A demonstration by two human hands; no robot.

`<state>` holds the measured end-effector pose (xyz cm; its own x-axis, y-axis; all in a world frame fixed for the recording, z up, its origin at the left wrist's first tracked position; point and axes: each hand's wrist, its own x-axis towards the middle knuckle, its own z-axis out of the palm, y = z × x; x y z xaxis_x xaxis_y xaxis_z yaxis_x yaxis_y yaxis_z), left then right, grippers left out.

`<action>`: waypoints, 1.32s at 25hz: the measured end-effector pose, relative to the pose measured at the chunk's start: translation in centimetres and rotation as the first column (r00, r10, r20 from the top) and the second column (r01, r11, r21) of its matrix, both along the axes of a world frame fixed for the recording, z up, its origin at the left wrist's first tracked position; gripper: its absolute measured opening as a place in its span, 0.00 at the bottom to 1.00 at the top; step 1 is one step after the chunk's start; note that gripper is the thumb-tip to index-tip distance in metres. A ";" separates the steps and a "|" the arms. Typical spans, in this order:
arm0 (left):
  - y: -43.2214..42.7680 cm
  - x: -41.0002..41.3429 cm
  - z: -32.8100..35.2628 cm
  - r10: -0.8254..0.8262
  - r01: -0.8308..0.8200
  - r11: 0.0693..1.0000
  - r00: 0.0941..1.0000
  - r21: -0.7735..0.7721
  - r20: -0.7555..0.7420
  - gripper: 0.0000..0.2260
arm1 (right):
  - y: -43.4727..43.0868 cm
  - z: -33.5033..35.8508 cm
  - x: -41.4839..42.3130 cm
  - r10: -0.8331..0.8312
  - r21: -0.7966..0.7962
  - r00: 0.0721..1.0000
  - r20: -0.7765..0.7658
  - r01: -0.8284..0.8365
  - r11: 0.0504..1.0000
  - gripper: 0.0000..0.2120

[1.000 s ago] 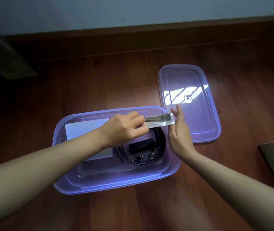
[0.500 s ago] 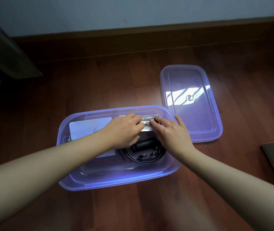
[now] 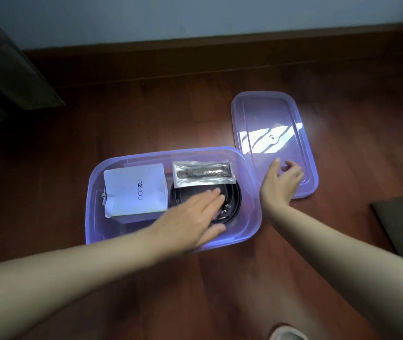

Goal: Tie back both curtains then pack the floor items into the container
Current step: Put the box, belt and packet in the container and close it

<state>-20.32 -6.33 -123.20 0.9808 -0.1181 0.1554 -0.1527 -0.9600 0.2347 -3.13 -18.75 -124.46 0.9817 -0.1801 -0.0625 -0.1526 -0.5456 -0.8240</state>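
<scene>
The left hand lay flat with straight fingers, holding nothing, low in the middle of the frame over a coiled black belt inside the purple container. The right hand, fingers loosely curled and empty, hovered at the near left corner of the lid; whether it touched the lid could not be told. In the container a silver foil packet lay along the far wall, overlapping the belt's far edge, with a white printed package to its left. The lid lay flat on the wooden floor, just right of the container. Dark furniture stood at the upper left.
</scene>
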 end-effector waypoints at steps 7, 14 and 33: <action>-2.8 -4.1 -3.2 -0.180 0.184 0.966 0.983 0.184 -0.036 0.28 | -1.4 -1.3 1.5 -0.393 -0.279 0.706 -0.589 0.279 0.919 0.38; -2.8 -4.2 -3.2 -0.193 0.193 0.954 0.981 0.231 -0.023 0.32 | -1.2 0.5 2.6 -0.459 -0.117 0.795 -0.396 0.452 0.884 0.27; 11.8 -3.7 4.7 0.600 -0.226 -0.546 0.566 -0.807 -0.565 0.22 | -4.1 4.6 1.3 0.513 0.735 0.814 -0.272 -0.168 0.657 0.22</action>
<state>-23.98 5.43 -118.46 0.4584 0.7441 -0.4860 -0.0558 0.5699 0.8198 -1.83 -22.90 -119.81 0.7947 0.4197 -0.4386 -0.4906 0.0185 -0.8712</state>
